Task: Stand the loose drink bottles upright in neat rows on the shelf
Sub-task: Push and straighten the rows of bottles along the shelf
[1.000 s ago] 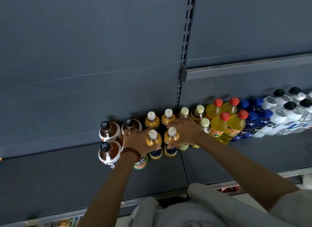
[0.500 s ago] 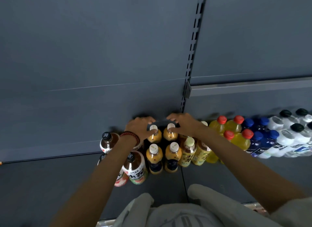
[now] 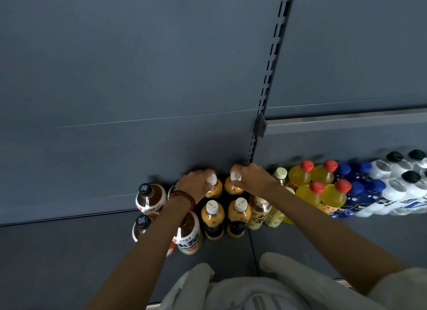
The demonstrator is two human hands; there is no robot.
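Bottles stand in two rows along the shelf [image 3: 69, 252], filling the lower middle and right of the frame. Left of centre you have two brown tea bottles [image 3: 150, 197] with black caps, one behind the other. Next comes a white-labelled bottle [image 3: 188, 237], half hidden under your left forearm, which wears a red bead bracelet [image 3: 184, 197].

Your left hand [image 3: 195, 185] reaches to the back row, fingers curled round the neck of the left rear orange bottle [image 3: 213, 188]; its white cap pokes out just right of your knuckles. Just beside it, the right rear orange bottle [image 3: 232, 187] stands upright. Your right hand [image 3: 253, 179] comes over it from the right, fingertips pinching its white cap. Both rear bottles stand close to the back panel [image 3: 115, 78], with a narrow gap between them.

In front of them, nearer the bottom of the frame, two front orange bottles [image 3: 212, 218] stand upright side by side, untouched. Right of your right wrist come pale-capped tea bottles [image 3: 260, 209], then yellow bottles [image 3: 309, 195] with red caps and blue bottles [image 3: 357, 195]. Clear bottles [image 3: 396, 188] with black caps run off the right edge.
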